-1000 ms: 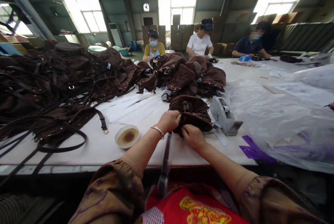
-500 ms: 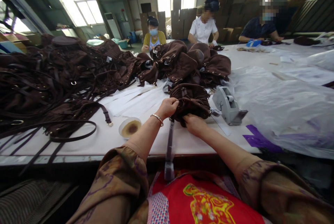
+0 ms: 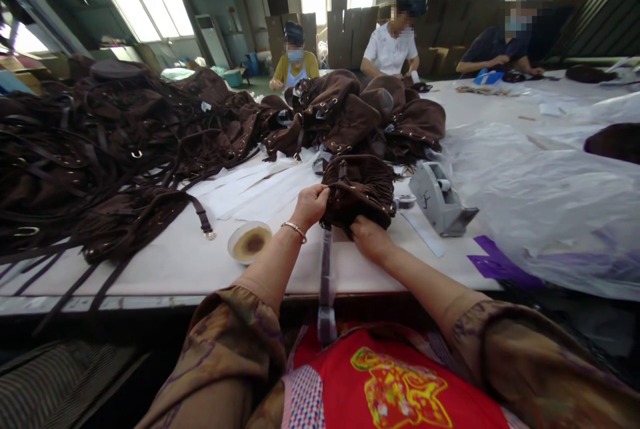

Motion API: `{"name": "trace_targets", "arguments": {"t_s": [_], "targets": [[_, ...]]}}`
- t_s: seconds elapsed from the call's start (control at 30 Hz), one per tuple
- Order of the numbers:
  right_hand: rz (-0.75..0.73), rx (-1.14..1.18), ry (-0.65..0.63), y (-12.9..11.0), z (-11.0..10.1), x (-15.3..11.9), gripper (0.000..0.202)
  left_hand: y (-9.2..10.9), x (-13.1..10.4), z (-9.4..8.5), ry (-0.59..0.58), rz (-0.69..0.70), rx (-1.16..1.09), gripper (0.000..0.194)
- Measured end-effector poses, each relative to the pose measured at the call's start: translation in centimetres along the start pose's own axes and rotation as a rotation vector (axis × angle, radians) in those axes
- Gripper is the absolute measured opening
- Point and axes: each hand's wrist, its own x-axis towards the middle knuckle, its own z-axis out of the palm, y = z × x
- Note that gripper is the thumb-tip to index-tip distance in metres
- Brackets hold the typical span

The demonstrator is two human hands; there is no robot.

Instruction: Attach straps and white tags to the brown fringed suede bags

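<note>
A dark brown fringed bag point(image 3: 357, 182) lies on the table in front of me, its mouth turned towards me. Closed fingers of my left hand point(image 3: 313, 206) pinch the left edge of its mouth. My right hand point(image 3: 370, 237) reaches into the opening from below right, and the bag hides its fingers. From the bag a brown strap point(image 3: 326, 269) in clear wrapping hangs over the table's front edge. Close to the bag's right side stands a grey tape dispenser point(image 3: 440, 199).
Brown bags are heaped at the left point(image 3: 90, 129) and behind point(image 3: 350, 109). A shallow dish point(image 3: 249, 242) with brownish contents sits by my left forearm. White paper strips point(image 3: 250, 189) lie behind it. Clear plastic bags point(image 3: 560, 202) cover the right side. Several people work across the table.
The bag has shifted slightly left and its mouth has tilted, with my left hand moving along. My right hand appears deeper in the opening. A loop of strap at the left has slipped down.
</note>
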Motion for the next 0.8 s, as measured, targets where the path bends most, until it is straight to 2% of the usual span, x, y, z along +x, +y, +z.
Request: {"name": "trace_targets", "arguments": {"t_s": [0.2,0.37,0.5,0.67,0.8], "targets": [[0.011,0.019,0.038,-0.1,-0.3,-0.9,0.020,-0.7,-0.4,0.2,0.004,-0.035,0.024,0.029],[0.119,0.084,0.051,-0.8,-0.9,-0.6,0.016,-0.8,-0.7,1.7,0.128,-0.103,0.145,0.029],[0.018,0.082,0.090,-0.9,-0.4,-0.8,0.017,-0.6,-0.9,2.7,0.220,-0.153,0.221,0.029],[-0.094,0.154,0.216,-0.1,0.2,-2.1,0.018,-0.4,-0.8,2.9,0.220,-0.157,0.229,0.028],[-0.236,0.270,0.309,0.1,-0.2,-3.7,0.023,-0.6,-0.5,2.8,0.226,-0.175,0.215,0.027]]}}
